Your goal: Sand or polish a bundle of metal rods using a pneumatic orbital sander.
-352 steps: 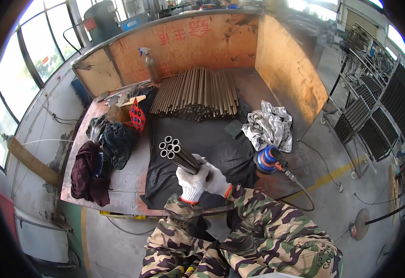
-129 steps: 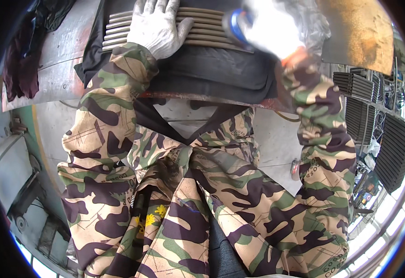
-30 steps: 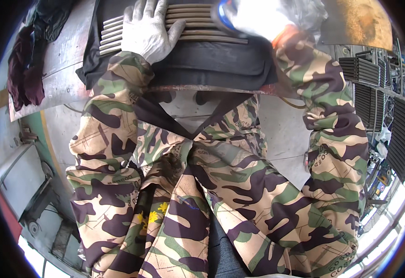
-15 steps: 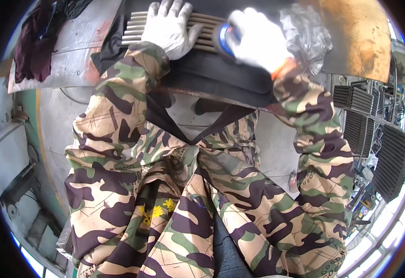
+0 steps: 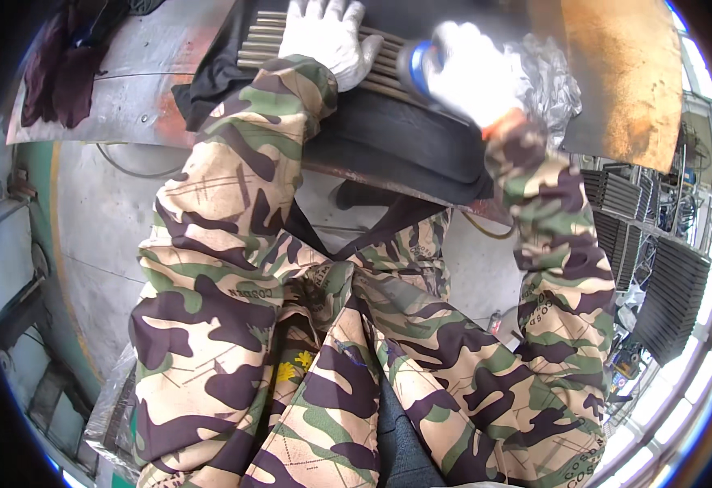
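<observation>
While left hand point(image 5: 323, 37) presses metal tubes point(image 5: 388, 69), right hand point(image 5: 474, 77) grips blue tool point(image 5: 415, 67)

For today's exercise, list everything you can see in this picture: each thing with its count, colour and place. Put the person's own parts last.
Metal tubes: a row, count unclear, grey, lying side by side on the black mat at top centre.
Black mat: one, black, draped over the bench edge.
Workbench: one, grey with rust patches, top left.
Dark cloth: one heap, maroon, on the bench at top left.
Rusty panel: one, orange-brown, top right.
Crumpled foil sheet: one, silver, beside the right hand.
Hand tool: one, blue and grey, blurred, in the right hand.
Metal racks: several, dark, right edge.
Left hand: white glove, flat on the tubes.
Right hand: white glove, gripping the tool.
</observation>
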Tool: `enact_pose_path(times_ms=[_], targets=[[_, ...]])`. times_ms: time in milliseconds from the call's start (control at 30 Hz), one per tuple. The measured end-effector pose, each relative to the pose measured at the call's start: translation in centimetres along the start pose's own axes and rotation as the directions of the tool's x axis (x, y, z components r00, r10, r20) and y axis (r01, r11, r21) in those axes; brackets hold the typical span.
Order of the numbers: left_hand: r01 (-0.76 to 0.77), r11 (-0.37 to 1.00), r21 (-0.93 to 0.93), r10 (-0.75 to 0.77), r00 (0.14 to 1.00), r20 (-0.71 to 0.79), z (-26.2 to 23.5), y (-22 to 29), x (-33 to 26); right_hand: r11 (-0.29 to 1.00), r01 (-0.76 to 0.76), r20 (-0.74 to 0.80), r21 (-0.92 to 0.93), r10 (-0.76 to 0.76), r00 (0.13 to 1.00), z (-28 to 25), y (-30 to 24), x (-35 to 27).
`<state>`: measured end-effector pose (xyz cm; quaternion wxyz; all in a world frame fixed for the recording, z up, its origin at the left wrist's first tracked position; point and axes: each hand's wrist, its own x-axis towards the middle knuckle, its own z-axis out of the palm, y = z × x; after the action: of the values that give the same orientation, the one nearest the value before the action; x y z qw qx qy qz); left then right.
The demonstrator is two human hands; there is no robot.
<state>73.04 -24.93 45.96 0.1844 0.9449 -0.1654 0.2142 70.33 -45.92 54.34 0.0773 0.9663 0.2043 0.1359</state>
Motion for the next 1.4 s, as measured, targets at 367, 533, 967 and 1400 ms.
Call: enact_pose_path(times_ms=[367, 533, 967, 1400], targets=[[0.056, 0.994, -0.098, -0.058, 0.998, -0.02, -0.5, 2.0, -0.2, 0.999, 0.018, 0.031, 0.033, -0.019, 0.999, -1.6, 0.4, -1.6], [0.075, 0.993, -0.09, -0.075, 0.997, -0.002, -0.1, 1.2, -1.0, 0.996, -0.089, 0.074, 0.024, 0.087, 0.993, -0.8, 0.8, 0.4], [0.029, 0.998, -0.059, -0.032, 0.998, -0.055, -1.7, 0.7, -3.1, 0.994, -0.103, 0.112, 0.038, 0.098, 0.989, -0.6, -0.5, -0.2], [-0.176, 0.967, 0.185, 0.182, 0.983, -0.02, -0.4, -1.6, -2.4, 0.981, -0.007, 0.04, 0.195, -0.001, 0.999, -0.8, 0.2, -1.0]])
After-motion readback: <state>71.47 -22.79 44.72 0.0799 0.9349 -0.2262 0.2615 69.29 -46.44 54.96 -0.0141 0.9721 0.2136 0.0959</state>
